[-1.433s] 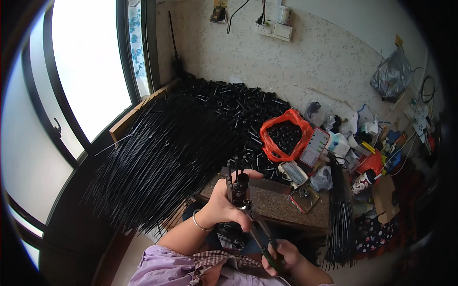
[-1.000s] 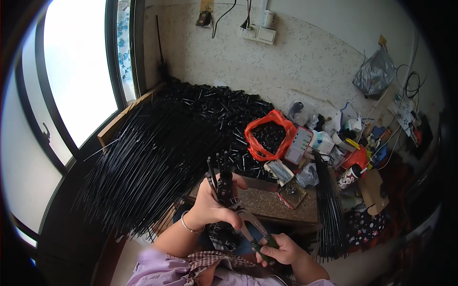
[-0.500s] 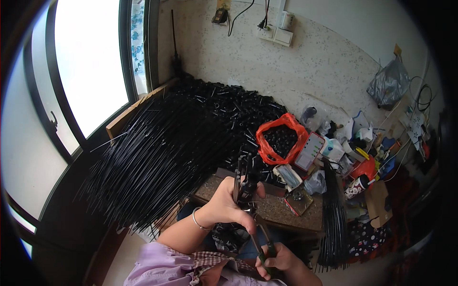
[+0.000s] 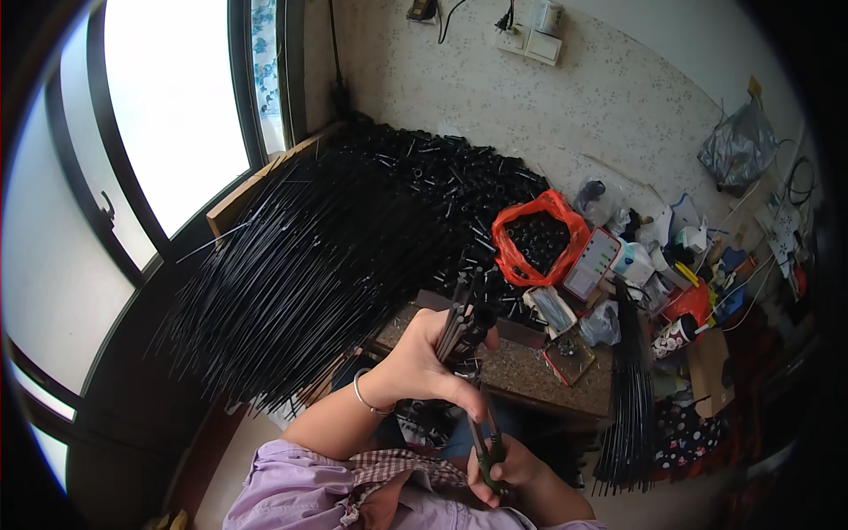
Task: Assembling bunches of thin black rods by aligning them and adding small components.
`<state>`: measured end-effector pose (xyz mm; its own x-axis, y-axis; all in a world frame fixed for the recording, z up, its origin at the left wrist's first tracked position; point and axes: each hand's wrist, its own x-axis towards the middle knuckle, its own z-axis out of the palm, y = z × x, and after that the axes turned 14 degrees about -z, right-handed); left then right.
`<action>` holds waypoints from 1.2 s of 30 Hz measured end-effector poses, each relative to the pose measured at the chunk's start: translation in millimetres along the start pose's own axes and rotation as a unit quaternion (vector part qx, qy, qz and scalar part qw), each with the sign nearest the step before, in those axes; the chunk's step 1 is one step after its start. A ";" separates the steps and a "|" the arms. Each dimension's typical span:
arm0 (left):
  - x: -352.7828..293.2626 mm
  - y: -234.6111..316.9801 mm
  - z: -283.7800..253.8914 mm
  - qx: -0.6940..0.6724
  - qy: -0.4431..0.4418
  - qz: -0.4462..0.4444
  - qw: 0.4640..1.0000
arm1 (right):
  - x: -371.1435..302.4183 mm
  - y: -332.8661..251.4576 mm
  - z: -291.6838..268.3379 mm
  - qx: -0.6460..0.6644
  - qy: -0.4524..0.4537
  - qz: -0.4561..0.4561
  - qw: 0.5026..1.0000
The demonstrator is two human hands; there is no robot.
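Black rods and a black tube stick up from the left hand, which is clenched around them near the edge of the table. Below, the right hand grips green-handled pliers; whether their nose touches the tube is unclear. Beyond lie heaped rods, piled tubes and an open red bag.

Wide head-worn view — downward, left hand and right hand close.

Smooth metal pliers, shiny bracelet
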<state>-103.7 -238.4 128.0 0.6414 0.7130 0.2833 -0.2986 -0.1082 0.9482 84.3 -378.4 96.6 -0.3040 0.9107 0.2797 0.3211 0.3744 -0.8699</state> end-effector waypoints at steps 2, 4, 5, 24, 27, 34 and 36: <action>2.9 1.9 -1.9 0.123 0.037 0.062 0.990 | 8.3 0.9 3.7 -0.018 0.004 -0.012 1.000; -4.4 10.4 0.3 0.119 0.056 0.040 0.990 | 14.2 2.4 5.4 -0.037 0.009 -0.026 0.999; -7.7 14.5 1.1 0.141 0.062 0.029 0.988 | 14.2 10.0 -1.1 -0.199 0.075 -0.132 0.968; 4.5 4.9 15.3 0.152 0.060 -0.001 0.987 | -14.5 31.0 19.4 0.419 -0.116 0.079 0.897; 1.8 1.7 24.2 0.115 0.081 -0.005 0.990 | -12.2 35.6 29.3 0.297 -0.016 0.055 0.953; -4.7 -15.4 22.3 0.027 0.136 -0.011 0.990 | 6.3 28.3 30.4 -0.102 0.104 -0.075 0.986; -2.5 -20.5 31.3 0.060 0.186 0.049 0.979 | 1.9 27.7 34.2 -0.094 0.118 -0.073 0.986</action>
<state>-77.1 -259.6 112.3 0.3045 0.8962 0.3226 -0.2452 -0.2536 0.9357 61.9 -372.3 59.2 -0.1503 0.8513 0.5027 0.4569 0.5107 -0.7283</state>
